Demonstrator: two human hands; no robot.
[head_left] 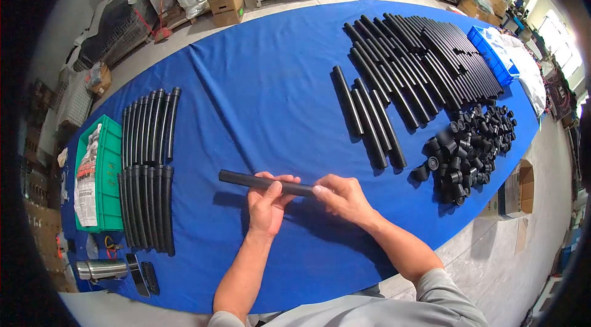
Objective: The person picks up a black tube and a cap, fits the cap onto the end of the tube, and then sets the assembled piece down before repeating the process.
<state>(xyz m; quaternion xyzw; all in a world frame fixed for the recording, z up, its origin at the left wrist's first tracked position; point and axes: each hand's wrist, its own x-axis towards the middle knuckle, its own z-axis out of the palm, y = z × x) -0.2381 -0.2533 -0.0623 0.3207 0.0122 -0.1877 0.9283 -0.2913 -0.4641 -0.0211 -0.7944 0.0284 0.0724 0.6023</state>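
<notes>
The person is holding a black tube [261,183] in both hands above the blue counter [271,80], near its front edge. The left hand [269,204] is grasping the tube around its middle, fingers wrapping over the top and thumb lying along the near side. The right hand [345,197] is gripping the tube's right end, its fingertips pinching there so that the end is hidden; I cannot tell whether anything is between those fingers and the tube. The tube is lying almost level, its free left end pointing left and slightly away from the person, casting a shadow on the cloth beneath.

To the left, two rows of finished tubes [148,167] are lying side by side on the counter, one row behind the other. Further left a green bin [114,161] is sitting at the counter's edge with a printed bag [89,176] inside. At the front left corner a metal flask [98,270] is lying on its side, with two flat dark pieces just beside it.

To the right, a few loose tubes [369,121] are lying apart from a large stack [431,62] behind them. A heap of black caps [468,148] is sitting near the right edge, and a blue bin [492,53] is standing beyond the stack.
</notes>
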